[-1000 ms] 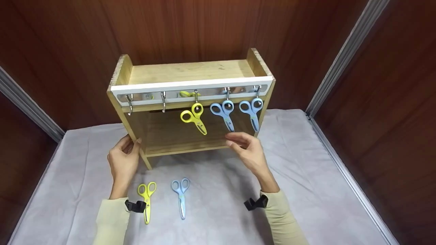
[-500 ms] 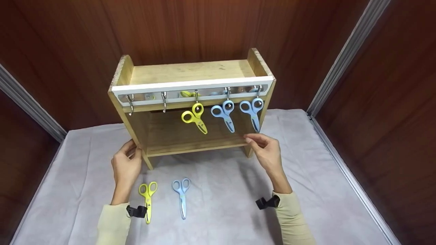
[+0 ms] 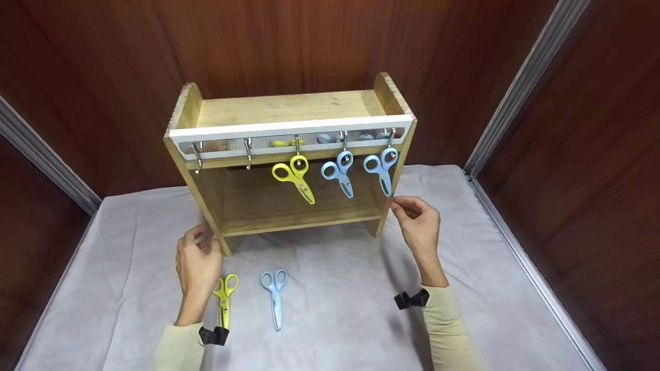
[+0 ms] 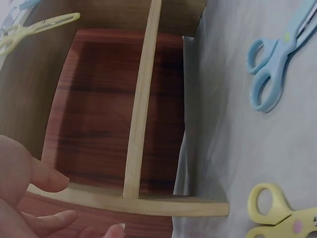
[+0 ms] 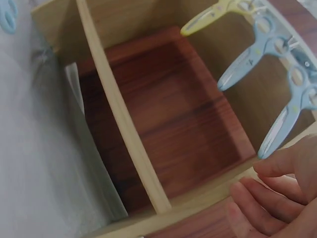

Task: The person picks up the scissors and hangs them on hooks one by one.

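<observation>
- Here, my left hand (image 3: 198, 263) sits beside the shelf (image 3: 289, 105), fingers apart, holding nothing.
- My right hand (image 3: 420, 226) nears blue scissors (image 3: 383, 170); grip, I can't tell.

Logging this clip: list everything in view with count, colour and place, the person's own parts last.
Wooden shelf: one, light brown, standing on the cloth
Hook rail: one, white with a shiny strip, across the shelf's upper front
Hooks: five, silver, along the rail
Hanging yellow scissors: one, yellow, middle hook
Hanging blue scissors: two, light blue, two rightmost hooks
Lying yellow scissors: one, yellow, on the cloth, beside the left forearm
Lying blue scissors: one, light blue, on the cloth
Cloth: one, pale grey, under everything
Walls: three, reddish brown, behind and at both sides
Wrist devices: two, black, one per wrist
Sleeves: two, pale yellow-green, on the forearms
Left hand: one, bare, by the shelf's left side
Right hand: one, bare, by its right side
</observation>
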`<state>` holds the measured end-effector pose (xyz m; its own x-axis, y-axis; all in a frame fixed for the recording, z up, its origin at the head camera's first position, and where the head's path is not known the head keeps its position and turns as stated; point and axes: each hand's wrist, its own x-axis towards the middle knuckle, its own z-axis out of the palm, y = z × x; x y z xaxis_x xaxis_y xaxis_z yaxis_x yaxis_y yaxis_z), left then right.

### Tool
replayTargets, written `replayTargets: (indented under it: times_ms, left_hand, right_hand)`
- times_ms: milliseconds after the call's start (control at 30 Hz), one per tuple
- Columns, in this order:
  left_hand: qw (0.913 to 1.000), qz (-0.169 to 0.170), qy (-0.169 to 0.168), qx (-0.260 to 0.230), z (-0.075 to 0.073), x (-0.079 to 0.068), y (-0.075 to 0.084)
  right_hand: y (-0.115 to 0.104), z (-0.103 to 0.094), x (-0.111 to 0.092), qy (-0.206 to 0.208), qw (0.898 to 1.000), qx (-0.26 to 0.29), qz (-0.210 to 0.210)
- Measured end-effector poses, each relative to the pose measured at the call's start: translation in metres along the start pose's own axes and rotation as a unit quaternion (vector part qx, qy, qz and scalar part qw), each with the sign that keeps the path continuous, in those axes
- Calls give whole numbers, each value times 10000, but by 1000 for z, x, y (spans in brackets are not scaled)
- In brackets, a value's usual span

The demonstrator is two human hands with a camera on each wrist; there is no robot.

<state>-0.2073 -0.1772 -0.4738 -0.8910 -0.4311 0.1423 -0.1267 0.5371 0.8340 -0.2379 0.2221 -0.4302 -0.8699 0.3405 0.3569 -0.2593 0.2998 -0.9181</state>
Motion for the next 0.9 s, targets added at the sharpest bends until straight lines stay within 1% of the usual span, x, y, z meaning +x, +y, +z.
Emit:
replayTargets:
  times_ms: [133, 233, 367, 467, 567, 633, 767, 900]
  left_hand:
    - [9994, 137, -250, 201, 4, -7, 0]
    - [9975, 314, -495, 406, 8, -11, -1]
    - [9922, 565, -845, 723, 13, -19, -1]
    - [9873, 637, -1080, 979, 17, -28, -2]
    - [9835, 677, -1195, 1178, 21, -36, -3]
    - [9820, 725, -1213, 1256, 24, -40, -5]
    - [9786, 898, -1242, 1376, 31, -48, -6]
    - [9728, 1097, -1207, 1642, 39, -57, -6]
  right_hand:
    - [2, 1, 5, 125, 9999, -23, 85]
    - [3, 3, 9, 101, 9999, 87, 73]
    - [2, 7, 12, 12, 10000, 71, 16]
    - [0, 10, 12, -31, 10000, -52, 13]
    - [0, 13, 11, -60, 9999, -100, -9]
    - [2, 16, 11, -66, 9999, -127, -24]
    - [21, 20, 18, 42, 9997, -196, -107]
    - [36, 21, 25, 185, 9984, -450, -279]
